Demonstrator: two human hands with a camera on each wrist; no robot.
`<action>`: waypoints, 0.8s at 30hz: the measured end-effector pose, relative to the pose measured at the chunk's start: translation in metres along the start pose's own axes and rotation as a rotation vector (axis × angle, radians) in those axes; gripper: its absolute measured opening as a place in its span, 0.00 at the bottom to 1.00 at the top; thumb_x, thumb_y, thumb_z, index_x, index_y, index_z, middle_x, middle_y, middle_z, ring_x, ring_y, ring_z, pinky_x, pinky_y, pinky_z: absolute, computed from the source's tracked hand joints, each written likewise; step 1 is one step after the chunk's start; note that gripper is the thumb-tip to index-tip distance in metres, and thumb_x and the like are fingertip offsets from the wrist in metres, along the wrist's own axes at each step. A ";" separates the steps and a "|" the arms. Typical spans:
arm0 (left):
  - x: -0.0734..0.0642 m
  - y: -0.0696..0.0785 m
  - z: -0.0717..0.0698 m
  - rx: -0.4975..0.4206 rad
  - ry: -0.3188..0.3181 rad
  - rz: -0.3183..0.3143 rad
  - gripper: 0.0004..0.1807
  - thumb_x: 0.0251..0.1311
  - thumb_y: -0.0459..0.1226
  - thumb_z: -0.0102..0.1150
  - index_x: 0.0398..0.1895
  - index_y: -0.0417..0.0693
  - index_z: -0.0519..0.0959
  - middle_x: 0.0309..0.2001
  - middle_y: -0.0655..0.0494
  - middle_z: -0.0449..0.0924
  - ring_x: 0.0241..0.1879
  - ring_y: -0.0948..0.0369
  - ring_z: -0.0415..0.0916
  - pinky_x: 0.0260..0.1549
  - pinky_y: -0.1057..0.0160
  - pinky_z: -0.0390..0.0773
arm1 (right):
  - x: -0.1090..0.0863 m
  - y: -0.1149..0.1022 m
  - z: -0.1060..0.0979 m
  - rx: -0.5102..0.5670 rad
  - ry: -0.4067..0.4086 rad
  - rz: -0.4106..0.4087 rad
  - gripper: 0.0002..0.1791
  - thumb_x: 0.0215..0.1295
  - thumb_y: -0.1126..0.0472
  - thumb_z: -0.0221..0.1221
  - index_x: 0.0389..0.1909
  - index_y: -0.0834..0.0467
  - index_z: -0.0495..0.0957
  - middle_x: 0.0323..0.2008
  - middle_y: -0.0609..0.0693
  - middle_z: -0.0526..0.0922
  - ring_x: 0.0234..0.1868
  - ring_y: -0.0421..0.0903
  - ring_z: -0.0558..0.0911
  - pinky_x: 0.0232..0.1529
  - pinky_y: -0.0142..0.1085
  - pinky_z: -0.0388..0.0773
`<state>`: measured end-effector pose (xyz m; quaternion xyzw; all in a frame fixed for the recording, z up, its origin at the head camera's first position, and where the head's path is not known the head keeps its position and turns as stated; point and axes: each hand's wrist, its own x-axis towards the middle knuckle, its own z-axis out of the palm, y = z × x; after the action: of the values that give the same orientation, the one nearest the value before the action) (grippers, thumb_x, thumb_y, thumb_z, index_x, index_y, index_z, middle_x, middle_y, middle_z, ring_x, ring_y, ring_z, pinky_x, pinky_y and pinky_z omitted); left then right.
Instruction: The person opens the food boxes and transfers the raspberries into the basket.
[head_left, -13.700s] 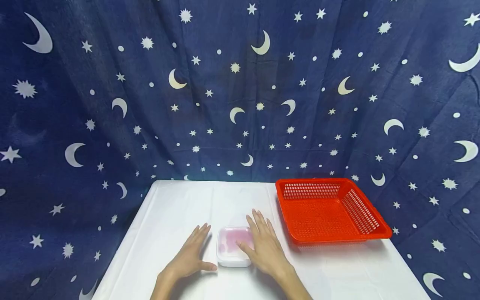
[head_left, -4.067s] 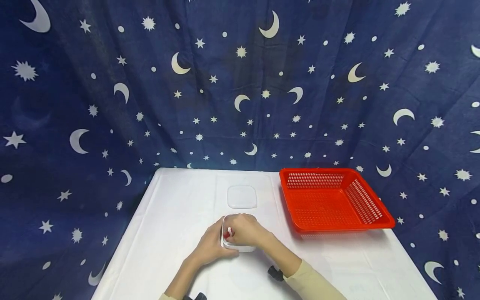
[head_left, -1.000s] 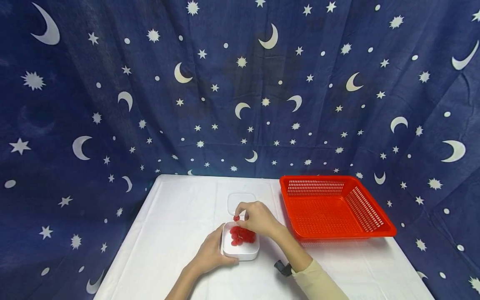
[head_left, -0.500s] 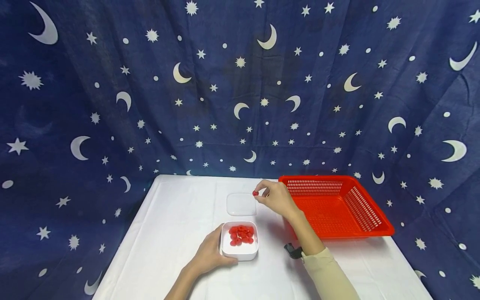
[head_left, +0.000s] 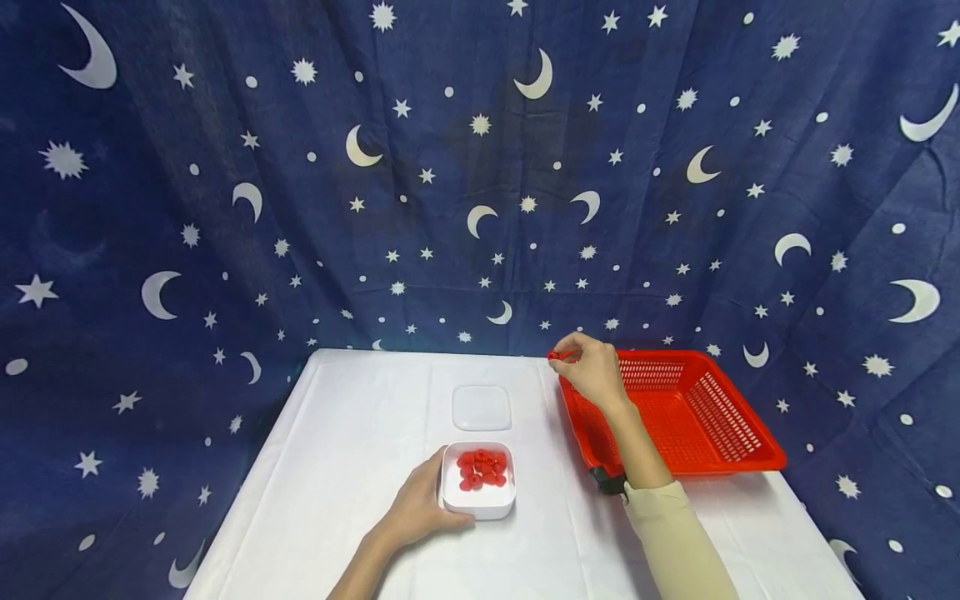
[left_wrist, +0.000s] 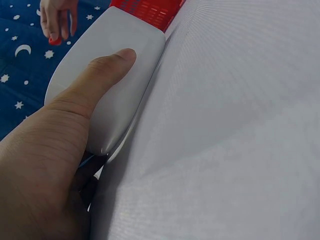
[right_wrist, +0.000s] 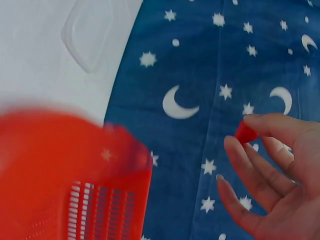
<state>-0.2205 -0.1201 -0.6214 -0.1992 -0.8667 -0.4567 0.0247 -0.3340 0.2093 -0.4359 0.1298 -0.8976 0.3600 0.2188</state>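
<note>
A white square food container [head_left: 491, 510] stands on the table with several raspberries [head_left: 480, 468] inside. My left hand [head_left: 417, 507] grips its left side; in the left wrist view the thumb lies along the container's white wall [left_wrist: 127, 87], while the other fingers are mostly hidden. Between thumb and fingertip, my right hand [head_left: 596, 371] pinches a single raspberry [right_wrist: 245, 134], raised near the back left corner of the red basket [head_left: 731, 408]. The right forearm crosses over the basket's left side.
A clear flat lid [head_left: 481, 407] lies on the white tablecloth [head_left: 360, 433] behind the container. The perforated basket occupies the right of the table. A dark blue curtain [head_left: 420, 225] with moons and stars hangs behind and at both sides.
The lid came off the container and was laid behind it. My right hand took a raspberry out and carried it right and back to the basket's corner; my left hand kept holding the container.
</note>
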 end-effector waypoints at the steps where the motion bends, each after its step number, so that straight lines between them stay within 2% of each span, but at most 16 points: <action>1: 0.000 -0.001 0.000 -0.003 -0.002 0.006 0.66 0.32 0.64 0.85 0.79 0.69 0.59 0.70 0.69 0.72 0.70 0.57 0.70 0.70 0.41 0.68 | 0.002 0.003 -0.003 -0.002 0.012 0.009 0.10 0.56 0.61 0.77 0.37 0.55 0.86 0.35 0.51 0.91 0.33 0.48 0.89 0.33 0.45 0.87; 7: 0.002 -0.004 0.002 -0.003 -0.001 0.041 0.66 0.32 0.64 0.85 0.79 0.68 0.59 0.70 0.69 0.72 0.69 0.58 0.71 0.69 0.42 0.70 | 0.010 0.025 -0.018 -0.042 0.051 0.059 0.11 0.55 0.60 0.77 0.38 0.56 0.87 0.36 0.54 0.91 0.34 0.51 0.90 0.40 0.51 0.85; 13: 0.002 -0.005 0.003 -0.009 -0.004 0.048 0.65 0.32 0.63 0.85 0.79 0.70 0.59 0.70 0.71 0.72 0.69 0.60 0.71 0.69 0.43 0.70 | 0.014 0.053 -0.037 -0.051 0.070 0.160 0.12 0.58 0.58 0.76 0.40 0.57 0.87 0.37 0.56 0.91 0.36 0.55 0.89 0.42 0.53 0.83; 14: 0.002 -0.005 0.003 -0.011 -0.005 0.049 0.65 0.32 0.63 0.86 0.79 0.70 0.59 0.70 0.71 0.72 0.69 0.60 0.71 0.70 0.43 0.70 | 0.015 0.058 -0.041 -0.057 0.076 0.180 0.12 0.59 0.58 0.75 0.40 0.58 0.87 0.37 0.56 0.91 0.37 0.56 0.88 0.43 0.54 0.82; 15: 0.002 -0.005 0.003 -0.010 -0.006 0.049 0.65 0.32 0.63 0.85 0.79 0.70 0.59 0.70 0.71 0.72 0.69 0.60 0.71 0.69 0.43 0.70 | 0.015 0.062 -0.044 -0.057 0.080 0.201 0.12 0.59 0.58 0.75 0.41 0.58 0.87 0.38 0.57 0.91 0.39 0.57 0.88 0.50 0.56 0.80; 18: 0.001 -0.005 0.003 -0.004 -0.006 0.040 0.65 0.33 0.63 0.85 0.79 0.69 0.59 0.70 0.70 0.72 0.69 0.60 0.71 0.69 0.43 0.70 | 0.015 0.075 -0.054 -0.080 0.092 0.265 0.13 0.60 0.57 0.75 0.41 0.59 0.87 0.39 0.59 0.90 0.44 0.61 0.86 0.55 0.59 0.77; 21: 0.001 -0.005 0.002 0.002 -0.005 0.032 0.65 0.33 0.64 0.85 0.79 0.68 0.59 0.70 0.69 0.72 0.69 0.58 0.71 0.69 0.42 0.70 | 0.016 0.087 -0.061 -0.111 0.087 0.353 0.13 0.61 0.56 0.74 0.42 0.59 0.87 0.41 0.60 0.90 0.47 0.63 0.84 0.56 0.59 0.76; 22: 0.001 -0.005 0.002 0.003 -0.005 0.031 0.65 0.33 0.64 0.85 0.79 0.67 0.59 0.70 0.69 0.72 0.69 0.58 0.71 0.69 0.42 0.70 | 0.016 0.091 -0.063 -0.124 0.083 0.387 0.14 0.60 0.55 0.73 0.42 0.59 0.88 0.42 0.60 0.90 0.48 0.63 0.83 0.52 0.58 0.78; 24: 0.001 -0.004 0.001 0.002 -0.006 0.022 0.66 0.33 0.64 0.85 0.79 0.67 0.59 0.70 0.69 0.72 0.70 0.58 0.70 0.70 0.42 0.69 | 0.016 0.098 -0.067 -0.140 0.066 0.451 0.14 0.61 0.55 0.73 0.43 0.59 0.88 0.45 0.61 0.89 0.51 0.65 0.82 0.53 0.58 0.78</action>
<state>-0.2227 -0.1211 -0.6245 -0.2101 -0.8650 -0.4549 0.0277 -0.3660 0.3242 -0.4430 -0.1016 -0.9191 0.3405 0.1705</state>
